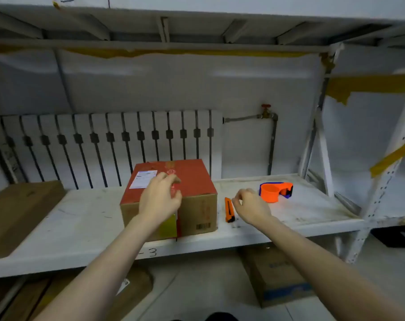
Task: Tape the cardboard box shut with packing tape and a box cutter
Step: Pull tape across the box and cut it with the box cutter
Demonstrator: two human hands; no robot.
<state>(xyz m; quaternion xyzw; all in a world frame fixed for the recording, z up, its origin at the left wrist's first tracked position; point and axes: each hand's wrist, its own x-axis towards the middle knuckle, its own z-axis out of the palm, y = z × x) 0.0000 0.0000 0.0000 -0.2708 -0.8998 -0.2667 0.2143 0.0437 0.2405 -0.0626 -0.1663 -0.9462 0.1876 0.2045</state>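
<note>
Cardboard box (192,181), red on top and plain brown on its sides, closed and sitting on a scuffed white shelf (81,218), roughly at its middle. White shipping label (143,179) on the box's top near the far left corner, barcode low on the near right side. Left hand (159,200) over the near edge of the box top, fingers spread and loosely curled, holding nothing; hard to tell whether the fingertips touch the cardboard. Right hand (249,205) hanging above the shelf to the right of the box, fingers partly curled, thumb and forefinger close together, empty. Orange box cutter (229,210) lying flat on the shelf just beside the box's right side, directly left of the right hand and apart from it. Orange and blue tape dispenser (275,192) standing farther right and back on the shelf, beyond the right hand. Flat brown board (18,212) on the shelf's left end. White radiator (104,144) on the wall behind, with a red-handled valve (265,110) on the pipe to its right. Another cardboard box (278,276) on the floor beneath the shelf
</note>
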